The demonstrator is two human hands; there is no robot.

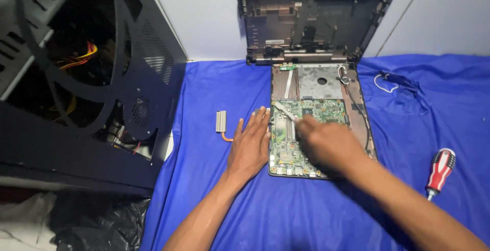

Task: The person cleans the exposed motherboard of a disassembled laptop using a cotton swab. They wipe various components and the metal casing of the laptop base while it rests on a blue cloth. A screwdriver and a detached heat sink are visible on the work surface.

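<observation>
An opened laptop base (360, 110) lies on a blue cloth (214, 87), its green circuit board (326, 110) exposed. My left hand (250, 146) rests flat on the cloth, fingers spread, touching the laptop's left edge. My right hand (326, 144) is over the board, fingers closed on a thin light-coloured tool (285, 111) whose tip points up-left across the board. The hand is blurred. Behind the base, a dark laptop shell panel (316, 21) leans upright against the wall.
A copper heat pipe with a finned block (222, 124) lies left of my left hand. A red-and-white screwdriver (440, 172) lies at the right. A thin white cable (384, 83) sits near the back. An open dark computer case (102, 77) stands at the left.
</observation>
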